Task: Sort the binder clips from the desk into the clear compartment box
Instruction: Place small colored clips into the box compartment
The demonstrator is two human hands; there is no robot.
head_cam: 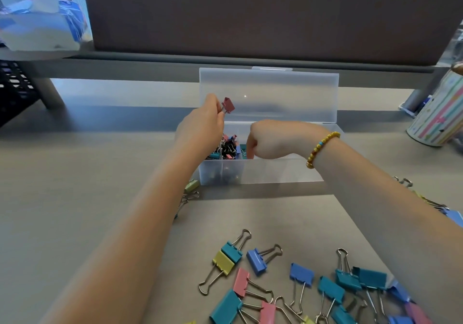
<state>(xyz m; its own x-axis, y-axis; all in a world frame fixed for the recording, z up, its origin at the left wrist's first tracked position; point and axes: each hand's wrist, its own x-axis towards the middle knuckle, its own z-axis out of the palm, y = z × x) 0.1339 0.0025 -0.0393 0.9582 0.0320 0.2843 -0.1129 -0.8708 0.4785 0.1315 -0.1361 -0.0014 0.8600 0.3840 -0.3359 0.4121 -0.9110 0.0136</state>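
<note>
The clear compartment box (270, 171) stands open on the desk, its lid (269, 93) upright behind it. Its left compartment holds several small mixed-colour clips (229, 147). My left hand (201, 125) pinches a small pink binder clip (228, 105) by its wire handles, held up above the left compartment. My right hand (270, 139) is inside the box just right of the small clips, fingers curled downward and hidden; whether it holds anything is not visible. Several large binder clips (300, 278) in blue, teal, pink and yellow lie on the near desk.
More clips lie by the box's left corner (190, 193) and beyond my right forearm (436, 206). A striped pastel cup (438, 118) stands at the right, a black mesh basket (15, 85) at the left. A dark partition (250, 10) rises behind the desk shelf.
</note>
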